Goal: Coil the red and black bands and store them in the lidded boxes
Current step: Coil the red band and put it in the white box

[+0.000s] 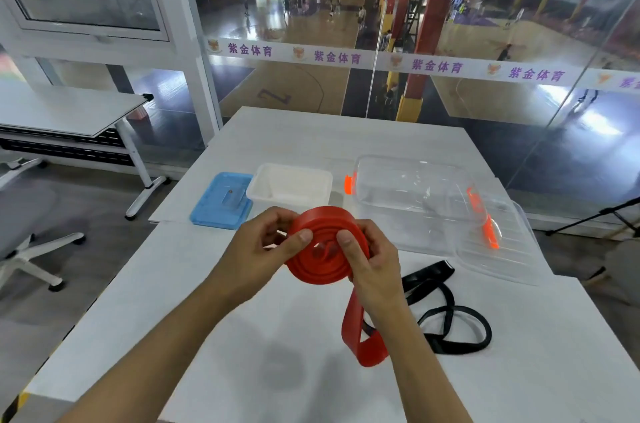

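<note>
The red band (327, 249) is held above the worktop (214, 318), just in front of the white box (290, 187), and most of it is already wound into a flat coil. The coil is pinched between both hands: the left hand (263, 246) is closed on its left rim with the thumb pressed on the face, and the right hand (372, 263) is closed on the right rim, thumb on top. A loose tail hangs from the coil toward the near edge of the worktop and ends in a folded loop.

The chief risk is judged to be the coil springing open: the rubber is likely stiff, and if thumb pressure is eased while the tail is taken up, the inner turns may slip and unwind. The tail may also be wound in twisted.

The black band (450, 315) lies uncoiled to the right of the red band, just beside the tail, and could be snagged. The white box is open, its blue lid (221, 200) lying to its left; the clear box (415, 190) stands to its right.
</note>
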The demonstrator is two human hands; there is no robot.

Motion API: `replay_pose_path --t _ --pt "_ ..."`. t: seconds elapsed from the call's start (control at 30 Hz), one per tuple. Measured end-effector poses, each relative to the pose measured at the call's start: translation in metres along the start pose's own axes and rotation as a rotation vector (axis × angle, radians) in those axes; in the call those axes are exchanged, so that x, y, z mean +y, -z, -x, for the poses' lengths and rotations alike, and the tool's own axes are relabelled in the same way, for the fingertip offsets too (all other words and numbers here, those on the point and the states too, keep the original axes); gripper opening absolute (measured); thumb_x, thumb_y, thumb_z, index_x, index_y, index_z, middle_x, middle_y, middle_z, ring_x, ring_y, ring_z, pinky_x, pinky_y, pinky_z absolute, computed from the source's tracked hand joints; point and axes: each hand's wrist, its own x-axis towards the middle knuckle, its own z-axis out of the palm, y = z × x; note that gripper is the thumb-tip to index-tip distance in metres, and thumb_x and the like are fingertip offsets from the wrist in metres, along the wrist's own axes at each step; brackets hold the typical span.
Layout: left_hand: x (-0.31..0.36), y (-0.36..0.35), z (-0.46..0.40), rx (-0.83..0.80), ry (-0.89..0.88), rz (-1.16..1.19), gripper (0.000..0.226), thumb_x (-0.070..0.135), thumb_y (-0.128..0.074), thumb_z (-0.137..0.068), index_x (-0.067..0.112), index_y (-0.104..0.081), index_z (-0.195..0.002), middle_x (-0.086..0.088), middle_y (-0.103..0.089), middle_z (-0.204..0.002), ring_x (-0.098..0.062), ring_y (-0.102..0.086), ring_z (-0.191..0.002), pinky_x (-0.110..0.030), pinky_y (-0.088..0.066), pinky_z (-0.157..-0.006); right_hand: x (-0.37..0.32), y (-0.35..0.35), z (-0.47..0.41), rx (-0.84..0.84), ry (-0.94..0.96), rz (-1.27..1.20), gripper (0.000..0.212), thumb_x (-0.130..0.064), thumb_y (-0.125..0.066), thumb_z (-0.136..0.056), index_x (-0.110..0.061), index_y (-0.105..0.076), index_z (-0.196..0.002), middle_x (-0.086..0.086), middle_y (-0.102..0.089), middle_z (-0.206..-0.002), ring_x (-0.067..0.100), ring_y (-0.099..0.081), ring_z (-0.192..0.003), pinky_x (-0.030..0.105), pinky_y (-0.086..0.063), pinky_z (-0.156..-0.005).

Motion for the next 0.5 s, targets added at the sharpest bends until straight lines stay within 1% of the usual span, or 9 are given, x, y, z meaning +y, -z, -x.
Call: replay_pose_path --t 0.07,0.13,0.2,0.23,0.27,0.33,0.4,0.47,0.5 --pt "0.008 0.009 -0.005 -0.116 0.005 -0.083 0.037 0.059 -0.074 -0.081 0.032 -0.071 -0.107 0.010 -0.076 -0.102 -0.015 -0.074 -0.096 -0.029 -0.060 -0.081 -0.005 0.004 0.001 -0.078 0.002 0.058 0.035 -0.046 -0.074 -0.083 -0.018 -0.071 -0.104 0.002 -0.078 -0.088 0.014 -0.075 -0.080 0.026 -0.058 -0.072" --pt "0.019 0.017 -0.010 -0.280 0.036 -0.178 0.035 0.054 -0.073 -0.083 0.032 -0.071 -0.110 0.010 -0.076 -0.102 -0.012 -0.073 -0.098 -0.029 -0.061 -0.084 -0.010 0.005 0.004 -0.155 0.007 0.117 0.034 -0.047 -0.078 -0.080 -0.021 -0.072 -0.102 0.002 -0.078 -0.090 0.018 -0.075 -0.085 0.029 -0.060 -0.076" --pt "0.027 0.024 -0.012 -0.408 0.088 -0.248 0.042 0.056 -0.069 -0.081 0.030 -0.070 -0.114 0.008 -0.077 -0.103 -0.012 -0.073 -0.100 -0.028 -0.061 -0.087 -0.013 0.005 0.006 -0.204 0.004 0.161 0.030 -0.043 -0.083 -0.082 -0.022 -0.074 -0.100 0.003 -0.077 -0.090 0.023 -0.075 -0.086 0.035 -0.061 -0.078" --pt "0.028 0.027 -0.012 -0.436 0.104 -0.271 0.045 0.057 -0.068 -0.080 0.030 -0.070 -0.116 0.008 -0.077 -0.104 -0.012 -0.073 -0.101 -0.027 -0.060 -0.088 -0.014 0.006 0.006 -0.213 0.000 0.180 0.027 -0.040 -0.085 -0.083 -0.022 -0.074 -0.099 0.004 -0.077 -0.090 0.026 -0.074 -0.086 0.037 -0.060 -0.078" --pt "0.028 0.028 -0.010 -0.437 0.105 -0.280 0.045 0.057 -0.067 -0.080 0.029 -0.070 -0.116 0.007 -0.077 -0.104 -0.012 -0.073 -0.101 -0.027 -0.060 -0.088 -0.017 0.007 0.006 -0.224 -0.004 0.187 0.025 -0.037 -0.086 -0.084 -0.021 -0.075 -0.099 0.004 -0.078 -0.090 0.025 -0.075 -0.085 0.038 -0.060 -0.077" --pt "0.024 0.027 -0.007 -0.392 0.075 -0.249 0.042 0.053 -0.067 -0.081 0.027 -0.071 -0.113 0.005 -0.077 -0.103 -0.013 -0.073 -0.099 -0.028 -0.060 -0.087 -0.020 0.010 0.006 -0.264 -0.027 0.159 0.026 -0.037 -0.084 -0.085 -0.020 -0.075 -0.103 0.001 -0.078 -0.088 0.013 -0.073 -0.075 0.028 -0.057 -0.068" --pt "0.020 0.025 -0.004 -0.315 0.054 -0.166 0.038 0.047 -0.067 -0.082 0.023 -0.072 -0.111 0.002 -0.077 -0.101 -0.013 -0.074 -0.096 -0.027 -0.060 -0.083 -0.023 0.014 0.007 -0.318 -0.077 0.126 0.030 -0.040 -0.081 -0.085 -0.019 -0.074 -0.106 -0.005 -0.074 -0.078 0.004 -0.061 -0.060 0.020 -0.048 -0.058" --pt "0.016 0.024 -0.001 -0.223 0.053 -0.040 0.035 0.042 -0.066 -0.083 0.020 -0.073 -0.111 -0.001 -0.078 -0.097 -0.011 -0.074 -0.088 -0.026 -0.059 -0.076 -0.020 0.018 0.009 -0.348 -0.116 0.110 0.029 -0.040 -0.077 -0.089 -0.015 -0.072 -0.104 -0.009 -0.062 -0.065 0.008 -0.050 -0.053 0.020 -0.043 -0.054" --pt "0.015 0.023 0.000 -0.174 0.053 0.025 0.034 0.041 -0.065 -0.084 0.020 -0.073 -0.110 -0.001 -0.079 -0.095 -0.011 -0.074 -0.086 -0.025 -0.058 -0.073 -0.017 0.018 0.010 -0.345 -0.121 0.102 0.029 -0.039 -0.075 -0.092 -0.013 -0.071 -0.103 -0.007 -0.059 -0.064 0.011 -0.048 -0.053 0.022 -0.043 -0.054"
